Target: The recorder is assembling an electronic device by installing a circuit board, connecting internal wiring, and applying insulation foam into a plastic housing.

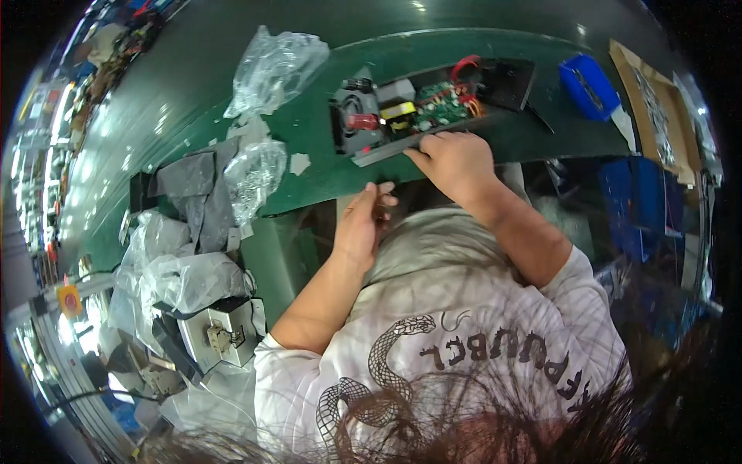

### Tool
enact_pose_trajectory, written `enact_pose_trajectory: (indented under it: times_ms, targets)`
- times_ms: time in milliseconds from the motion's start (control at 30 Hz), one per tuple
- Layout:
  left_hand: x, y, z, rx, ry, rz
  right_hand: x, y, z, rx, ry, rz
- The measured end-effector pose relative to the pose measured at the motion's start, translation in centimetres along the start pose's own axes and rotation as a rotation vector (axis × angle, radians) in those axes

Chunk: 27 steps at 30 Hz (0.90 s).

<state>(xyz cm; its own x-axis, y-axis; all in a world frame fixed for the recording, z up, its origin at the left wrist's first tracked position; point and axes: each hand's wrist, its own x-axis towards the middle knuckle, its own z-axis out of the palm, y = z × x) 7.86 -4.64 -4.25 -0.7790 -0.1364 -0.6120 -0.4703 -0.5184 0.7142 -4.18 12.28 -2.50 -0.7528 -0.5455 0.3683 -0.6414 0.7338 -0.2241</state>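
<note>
Right hand (464,166): its fingers bend over the near wall of the open casing (379,155), and the thumb is lower, on the outer side. It seems to grasp this edge, perhaps because the thin wall gives a hold without pressing the inner parts.
Left hand (357,232): its fingers are half bent and look released, in front of the bench edge and apart from the casing. I see no thing between them, but the palm is partly hidden.
Open casing: it lies on the green bench (305,127) just beyond the hands, its open side up, so the inside can probably be reached from above. It is slanted, with the left end nearer to the person.
Inside parts: a green circuit board (440,107) sits near the middle, a yellow part (398,110) is to its left, and red wires (466,68) rise in a loop behind. The walls appear to keep them together.
Blue bin (589,87): it stands right of the casing, near a cardboard tray (620,66); this side place seems to leave the front free.
Clear plastic bag (274,69): it lies crumpled to the left, well apart from both hands, maybe only put aside.
</note>
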Motion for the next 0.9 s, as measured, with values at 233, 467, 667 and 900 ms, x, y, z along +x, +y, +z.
enact_pose_trajectory:
  times_ms: [233,467,667,900]
  targets:
    - [0.8,-0.7,-0.2,0.052,-0.106,-0.005,1.3,-0.3,-3.8,-0.052,0.143,-0.225]
    - [-2.0,0.4,-0.9,0.056,-0.196,0.081,2.8,-0.2,-2.7,-0.024,-0.127,-0.150]
    - [-6.5,5.4,-3.6,0.629,-0.003,0.486,3.0,0.5,-2.7,-0.011,-0.121,-0.159]
    - [-4.5,12.1,-10.6,1.206,0.878,0.683,3.2,1.0,-2.5,0.041,-0.096,-0.187]
